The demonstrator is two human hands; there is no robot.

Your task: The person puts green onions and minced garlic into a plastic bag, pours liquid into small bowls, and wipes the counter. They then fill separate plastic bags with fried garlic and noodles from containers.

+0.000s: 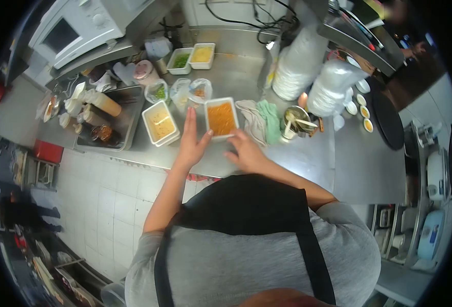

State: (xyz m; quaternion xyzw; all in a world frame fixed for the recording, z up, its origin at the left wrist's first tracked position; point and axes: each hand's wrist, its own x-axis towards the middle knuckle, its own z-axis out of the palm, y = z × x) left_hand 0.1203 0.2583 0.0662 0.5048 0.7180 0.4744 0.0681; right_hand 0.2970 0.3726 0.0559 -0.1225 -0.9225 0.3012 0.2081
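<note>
My left hand (191, 144) is stretched out flat, fingers pointing up, between two white tubs; its thumb tip is at the lower left corner of the tub of orange food (221, 117). At that tub's lower right corner is my right hand (247, 152), its fingertips touching or nearly touching the rim, thumb and fingers apart. The tub stands on the steel counter (200, 157). To the left of my left hand is a white tub with pale yellow contents (160, 124), only thinly covering the inside.
Small plastic bags (199, 91) lie behind the tubs. Tubs of green (181, 61) and yellow (202, 54) food stand farther back. Squeeze bottles (103, 103) fill a steel tray at left. Folded cloths (259, 120), a utensil pot (298, 120) and wrapped stacks (293, 69) are at right.
</note>
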